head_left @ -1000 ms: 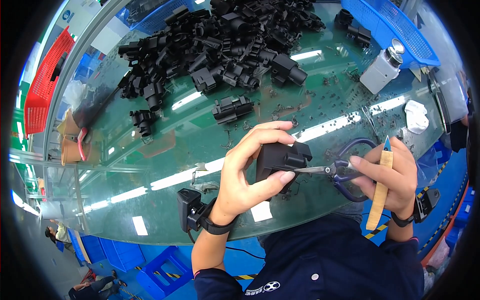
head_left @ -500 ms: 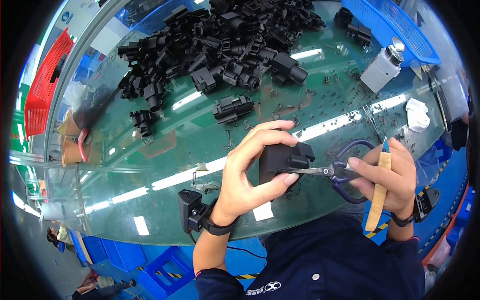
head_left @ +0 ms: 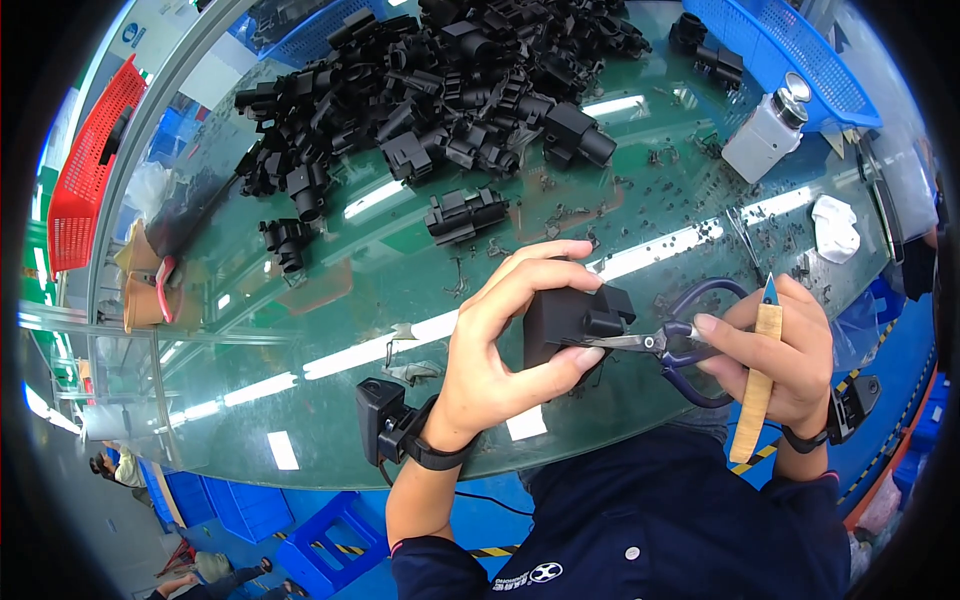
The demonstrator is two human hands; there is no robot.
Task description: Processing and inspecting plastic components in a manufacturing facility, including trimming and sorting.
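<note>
Both hands stay almost as they were: the left hand (head_left: 490, 360) still clamps its fingers around the black plastic part (head_left: 570, 322) at centre frame, while the right hand (head_left: 785, 355), closed on scissors (head_left: 665, 345) and a wooden-handled knife (head_left: 757, 385), keeps the blades at its edge, so trimming continues.

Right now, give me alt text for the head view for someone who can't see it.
The left hand grips a black moulded plastic part while the right hand works purple-handled scissors at its edge, also holding a wooden-handled knife. A heap of black plastic parts covers the green glass-topped table.
</note>
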